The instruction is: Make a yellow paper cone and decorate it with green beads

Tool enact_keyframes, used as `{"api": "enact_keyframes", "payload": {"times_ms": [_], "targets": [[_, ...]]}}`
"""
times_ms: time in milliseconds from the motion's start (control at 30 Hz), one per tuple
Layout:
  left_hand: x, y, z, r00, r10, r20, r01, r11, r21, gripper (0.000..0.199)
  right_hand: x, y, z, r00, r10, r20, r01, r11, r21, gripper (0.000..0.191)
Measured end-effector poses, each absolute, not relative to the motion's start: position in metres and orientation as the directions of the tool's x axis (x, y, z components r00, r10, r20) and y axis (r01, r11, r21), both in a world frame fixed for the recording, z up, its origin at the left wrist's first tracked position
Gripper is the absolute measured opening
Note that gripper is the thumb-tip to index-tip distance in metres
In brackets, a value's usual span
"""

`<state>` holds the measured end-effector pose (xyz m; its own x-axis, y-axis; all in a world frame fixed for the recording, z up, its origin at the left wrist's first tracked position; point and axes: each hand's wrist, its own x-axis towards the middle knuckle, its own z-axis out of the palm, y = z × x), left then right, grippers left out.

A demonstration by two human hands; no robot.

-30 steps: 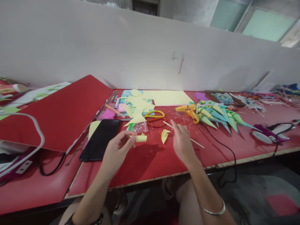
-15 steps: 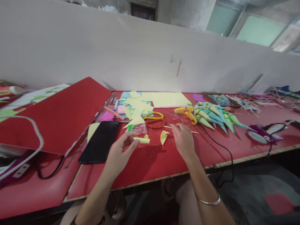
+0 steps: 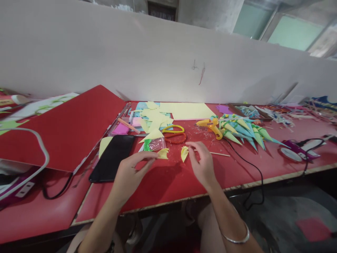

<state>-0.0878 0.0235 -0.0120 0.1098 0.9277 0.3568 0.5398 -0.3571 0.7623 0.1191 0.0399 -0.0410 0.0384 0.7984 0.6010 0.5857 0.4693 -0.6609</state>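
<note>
Head view: the left hand (image 3: pixel 135 168) pinches a curled paper (image 3: pixel 163 153) between thumb and fingers, above the red table (image 3: pixel 163 186). The right hand (image 3: pixel 204 165) is partly open, thumb and forefinger slightly apart beside a petal (image 3: pixel 184 153); whether they touch it, I cannot tell. A stick (image 3: pixel 220 154) lies just beyond that hand, scissors (image 3: pixel 174 129) behind the petal.

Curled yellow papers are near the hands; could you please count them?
2: one curled paper in the left hand, the other on the table by the right hand. Fingers might hide more.
</note>
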Motion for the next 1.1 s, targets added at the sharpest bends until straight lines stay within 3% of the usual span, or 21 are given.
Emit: {"api": "enact_keyframes", "payload": {"times_ms": [233,433,733,1000,1100], "targets": [[-0.085,0.024,-0.01,0.3,0.861,0.411,0.526,-0.509,0.681,0.016,0.101,0.026,-0.038,-0.116,0.906,0.406,0.212,0.422,-0.882,0.021],[-0.086,0.023,-0.01,0.345,0.84,0.418,0.523,-0.542,0.658,0.016,0.105,0.026,-0.039,-0.145,0.921,0.362,0.228,0.387,-0.894,0.014],[-0.087,0.022,-0.01,0.361,0.836,0.413,0.573,-0.548,0.609,0.018,0.103,0.022,-0.038,-0.096,0.778,0.62,0.485,0.581,-0.654,0.011],[-0.062,0.017,-0.024,0.185,0.889,0.419,0.578,-0.443,0.685,0.014,0.095,0.017,-0.049,-0.242,0.587,0.773,0.707,0.652,-0.273,0.011],[-0.063,0.018,-0.028,0.168,0.875,0.455,0.58,-0.461,0.672,0.014,0.094,0.014,-0.045,-0.264,0.584,0.768,0.638,0.703,-0.315,0.01]]}}
